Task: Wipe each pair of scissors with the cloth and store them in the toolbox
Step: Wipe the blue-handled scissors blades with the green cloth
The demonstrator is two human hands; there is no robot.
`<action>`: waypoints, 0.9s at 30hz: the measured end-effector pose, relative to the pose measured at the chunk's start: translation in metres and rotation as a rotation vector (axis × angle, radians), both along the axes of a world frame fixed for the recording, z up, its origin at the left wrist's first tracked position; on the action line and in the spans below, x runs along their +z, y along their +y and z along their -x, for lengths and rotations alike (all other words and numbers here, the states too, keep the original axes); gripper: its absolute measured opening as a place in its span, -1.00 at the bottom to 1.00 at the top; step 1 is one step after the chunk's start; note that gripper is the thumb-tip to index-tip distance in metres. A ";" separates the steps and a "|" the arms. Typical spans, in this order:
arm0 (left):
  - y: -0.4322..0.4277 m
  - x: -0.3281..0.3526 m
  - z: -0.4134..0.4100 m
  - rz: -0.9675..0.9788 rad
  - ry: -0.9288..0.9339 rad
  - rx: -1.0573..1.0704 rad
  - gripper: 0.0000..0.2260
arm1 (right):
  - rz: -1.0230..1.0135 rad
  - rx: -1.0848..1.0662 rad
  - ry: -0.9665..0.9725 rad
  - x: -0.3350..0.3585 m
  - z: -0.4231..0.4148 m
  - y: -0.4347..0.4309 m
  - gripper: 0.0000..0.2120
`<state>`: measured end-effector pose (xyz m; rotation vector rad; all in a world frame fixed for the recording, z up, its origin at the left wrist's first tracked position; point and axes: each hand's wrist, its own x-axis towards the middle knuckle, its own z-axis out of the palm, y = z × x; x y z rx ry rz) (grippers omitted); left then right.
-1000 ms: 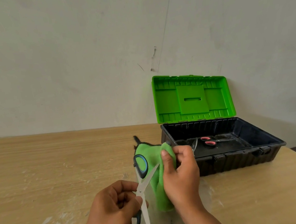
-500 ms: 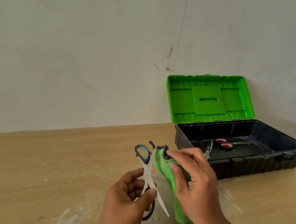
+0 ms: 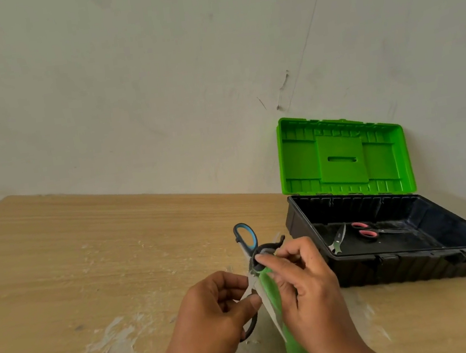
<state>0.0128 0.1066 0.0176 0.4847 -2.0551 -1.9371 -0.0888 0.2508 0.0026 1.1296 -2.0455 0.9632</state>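
Observation:
My left hand [image 3: 211,312] pinches a pair of scissors with blue-and-black handles [image 3: 246,238] at the blades, handles pointing up and away. My right hand [image 3: 302,282] holds the green cloth [image 3: 274,298] against the blade and touches the lower handle loop with its fingertips. The cloth hangs down between my hands. To the right stands the toolbox [image 3: 306,226], black with its green lid [image 3: 342,159] upright and open. Inside it lie scissors with red handles [image 3: 366,231] and a smaller dark pair [image 3: 337,238].
The wooden table [image 3: 88,254] has worn pale patches near my left arm. A plain wall rises behind the table and the toolbox. The table's right edge runs just past the toolbox.
The scissors have closed further and turned more upright. My right hand slid the cloth along the blade toward the handles. The view has shifted left, so the toolbox sits further right.

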 end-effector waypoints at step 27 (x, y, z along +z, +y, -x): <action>-0.005 0.013 -0.007 -0.210 0.044 0.022 -0.92 | -0.129 -0.033 0.022 0.006 -0.004 -0.004 -0.65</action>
